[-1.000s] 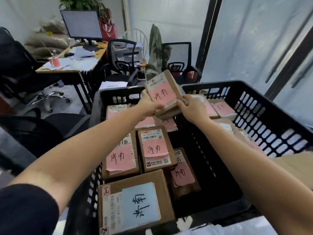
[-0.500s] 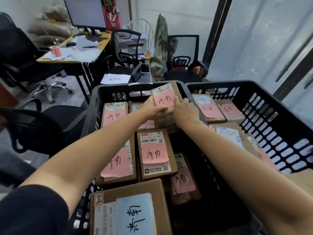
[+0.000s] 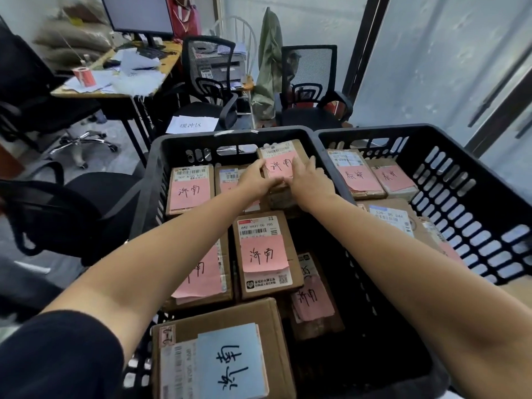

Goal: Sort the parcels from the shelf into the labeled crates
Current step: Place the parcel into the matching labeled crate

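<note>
A small cardboard parcel (image 3: 280, 161) with a pink handwritten label lies low at the far end of the left black crate (image 3: 184, 141). My left hand (image 3: 254, 180) holds its left side and my right hand (image 3: 309, 181) its right side. Below and around it the crate holds several more cardboard parcels with pink labels, such as one in the middle (image 3: 264, 254), and a larger box with a blue label (image 3: 224, 352) at the near end. The right black crate (image 3: 449, 180) holds parcels with different pink labels (image 3: 357, 175).
Beyond the crates stand two black mesh office chairs (image 3: 210, 82) (image 3: 311, 82), a white paper sign (image 3: 195, 125) on a seat, and a cluttered desk (image 3: 121, 73) with a monitor. Another black chair (image 3: 57, 203) is close on the left. A glass wall runs along the right.
Both hands have lowered the pink-labelled parcel from above the crate rim down into the far end of the left crate. The view has tilted downward.
</note>
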